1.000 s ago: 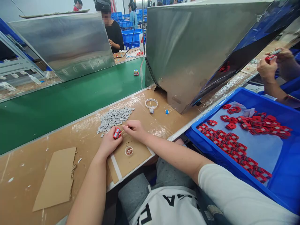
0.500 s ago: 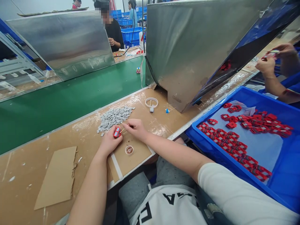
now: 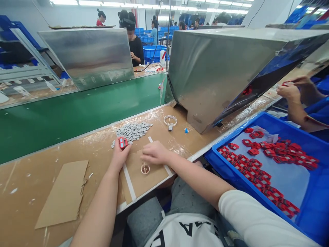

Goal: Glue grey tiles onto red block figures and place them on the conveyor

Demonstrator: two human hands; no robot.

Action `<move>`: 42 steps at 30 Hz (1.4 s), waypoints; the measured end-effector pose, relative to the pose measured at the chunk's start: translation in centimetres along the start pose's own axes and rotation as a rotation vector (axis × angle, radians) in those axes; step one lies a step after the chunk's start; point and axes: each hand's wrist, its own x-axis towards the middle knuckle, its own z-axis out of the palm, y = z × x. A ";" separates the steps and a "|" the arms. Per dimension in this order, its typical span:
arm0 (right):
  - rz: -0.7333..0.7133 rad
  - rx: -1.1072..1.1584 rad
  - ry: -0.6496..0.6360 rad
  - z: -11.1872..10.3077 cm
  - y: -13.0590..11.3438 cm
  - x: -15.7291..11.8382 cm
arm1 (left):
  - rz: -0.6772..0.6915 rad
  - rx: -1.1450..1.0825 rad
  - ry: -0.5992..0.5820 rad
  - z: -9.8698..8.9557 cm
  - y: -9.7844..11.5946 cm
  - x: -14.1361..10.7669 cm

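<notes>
My left hand (image 3: 120,156) is closed around a red toy car (image 3: 123,142) with a light blue window, just in front of a pile of small grey pieces (image 3: 134,131). My right hand (image 3: 155,153) pinches a thin stick (image 3: 144,165), whose lower end is in a small clear cup (image 3: 145,172) of brownish stuff. The cup stands on a cardboard sheet (image 3: 138,183) with white tape strips. Fine detail of the stick's tip is too small to tell.
A blue bin (image 3: 312,195) holding many red cars is at the right. Behind the table runs a green belt (image 3: 77,113). A metal panel (image 3: 213,75), a white tape ring (image 3: 170,117) and torn cardboard (image 3: 63,193) are around. A co-worker's hands (image 3: 293,90) are at far right.
My right hand has moved away from the red car, bringing the stick down to the cup. My left hand still holds the car, now apart from my right. The view has tilted up.
</notes>
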 end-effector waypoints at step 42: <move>0.410 0.365 0.157 4.2 0.0 5.5 | 0.140 0.297 0.042 0.9 -1.0 0.1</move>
